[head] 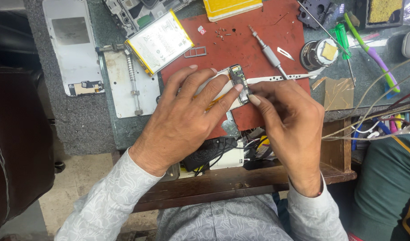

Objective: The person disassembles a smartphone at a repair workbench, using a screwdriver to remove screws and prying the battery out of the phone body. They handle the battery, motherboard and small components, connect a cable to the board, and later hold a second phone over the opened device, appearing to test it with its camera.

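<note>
Both hands work over a red mat (pixel 263 31) laid on the surface (pixel 102 129).

Left hand (pixel 182 118): fingers spread and pressed flat on an opened phone frame (pixel 225 76), pinning it to the mat. The hand is open, palm down; it grips nothing and only bears on the frame. The index fingertip lies just beside the small circuit board (pixel 240 82) at the frame's right end.

Right hand (pixel 287 116): fingers curled, thumb and index finger pinched together at the lower end of the circuit board. Whether they hold a part of the board or a small tool cannot be told, as the fingers hide the contact point.

The phone frame lies at the centre of the mat, tilted, partly covered by the left hand.

Surrounding items:
- White tweezers (pixel 281 78) lie on the mat just beyond the right hand.
- A precision screwdriver (pixel 267 51) lies above the tweezers.
- A small blade (pixel 285 53) lies beside the screwdriver.
- Loose screws (pixel 222 33) sit near the mat's top edge.
- A SIM tray (pixel 195 52) lies near a yellow-edged battery (pixel 159 42).
- A white back cover (pixel 73 44) lies well apart at the far left.
</note>
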Demonstrator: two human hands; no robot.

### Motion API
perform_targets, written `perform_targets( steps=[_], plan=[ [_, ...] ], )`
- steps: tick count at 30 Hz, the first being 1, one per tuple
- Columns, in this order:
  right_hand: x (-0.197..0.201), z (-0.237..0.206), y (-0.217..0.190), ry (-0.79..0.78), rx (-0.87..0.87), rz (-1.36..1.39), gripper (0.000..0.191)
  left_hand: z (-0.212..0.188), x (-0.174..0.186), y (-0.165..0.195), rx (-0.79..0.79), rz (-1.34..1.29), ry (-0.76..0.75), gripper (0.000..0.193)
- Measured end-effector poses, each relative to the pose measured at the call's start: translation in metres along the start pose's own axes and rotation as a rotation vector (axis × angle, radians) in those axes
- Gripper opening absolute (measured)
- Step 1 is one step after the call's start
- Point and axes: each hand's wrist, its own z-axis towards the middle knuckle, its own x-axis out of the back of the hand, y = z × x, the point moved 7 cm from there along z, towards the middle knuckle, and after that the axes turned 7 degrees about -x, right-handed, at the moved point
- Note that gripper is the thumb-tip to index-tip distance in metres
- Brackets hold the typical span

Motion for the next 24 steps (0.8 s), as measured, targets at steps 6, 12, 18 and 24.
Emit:
perform_targets(
  steps=[6, 12, 18, 24],
  plan=[
    [-0.0015, 0.0028, 0.0010, -0.017, -0.005, -0.005, 0.011, -0.0001, -0.0013, 0.0002, 0.004, 0.008, -0.004, 0.043],
    [-0.0016, 0.0042, 0.0009, -0.031, 0.020, -0.020, 0.010, 0.0006, -0.0027, 0.0028, 0.007, -0.008, -0.014, 0.042],
    [-0.0011, 0.0053, -0.0022, -0.063, 0.070, -0.035, 0.012, 0.0007, -0.0046, 0.0067, 0.005, -0.038, -0.006, 0.042],
    [-0.0010, 0.0068, -0.0019, -0.087, 0.091, -0.047, 0.014, 0.0010, -0.0019, 0.0079, -0.005, -0.057, -0.013, 0.037]
  ],
)
